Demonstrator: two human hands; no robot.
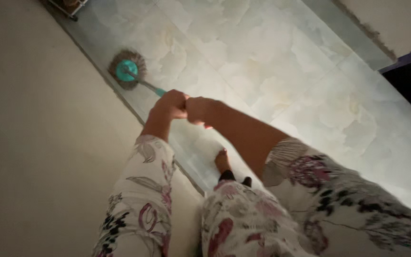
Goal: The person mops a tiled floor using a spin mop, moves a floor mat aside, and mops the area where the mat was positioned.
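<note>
While 2 hands apparently grip its handle, the mop touches floor.

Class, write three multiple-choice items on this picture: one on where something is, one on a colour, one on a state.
1. Where is the mop head?
A. by the wall's foot
B. on a table
C. in a bucket

2. What colour is the mop head's hub?
A. red
B. teal
C. yellow

3. How do the hands hold the mop handle?
A. both closed on it
B. one only
C. neither

Key: 1 A, it lies on the tiled floor at the wall; 2 B, the centre disc is teal; 3 A, left hand and right hand clench side by side.
</note>
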